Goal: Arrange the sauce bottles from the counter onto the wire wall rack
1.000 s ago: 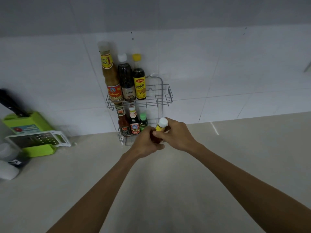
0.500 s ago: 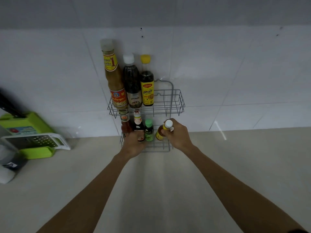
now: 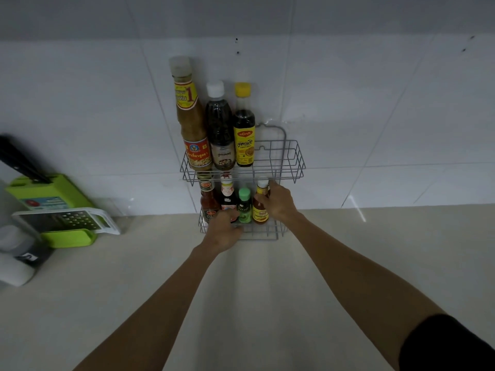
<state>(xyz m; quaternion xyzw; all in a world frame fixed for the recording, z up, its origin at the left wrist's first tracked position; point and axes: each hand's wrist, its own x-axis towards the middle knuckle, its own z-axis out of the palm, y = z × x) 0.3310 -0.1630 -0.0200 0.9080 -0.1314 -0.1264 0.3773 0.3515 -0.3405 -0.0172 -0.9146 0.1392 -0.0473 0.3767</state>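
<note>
A grey two-tier wire rack [image 3: 290,159] hangs on the tiled wall. Its top tier holds three tall bottles: a tan sauce bottle [image 3: 190,121], a dark white-capped bottle [image 3: 219,127] and a yellow-capped dark bottle [image 3: 244,129]. In the bottom tier stand a red sauce bottle [image 3: 207,202], a dark red-labelled bottle [image 3: 227,196] and a small green bottle [image 3: 244,206]. My right hand [image 3: 280,206] grips a small orange white-capped bottle [image 3: 260,207] at the right end of that row. My left hand [image 3: 223,231] rests on the lower tier's front wire, fingers curled.
A green knife block [image 3: 51,194] with a black-handled knife stands at the left, with a white-and-green grater [image 3: 67,223] in front of it. Grey and white containers [image 3: 14,261] sit at the far left edge. Beige counter [image 3: 254,303] stretches below the rack.
My right hand has carried the small orange bottle forward from above the counter into the lower tier beside the green bottle. My left hand moved with it to the tier's front.
</note>
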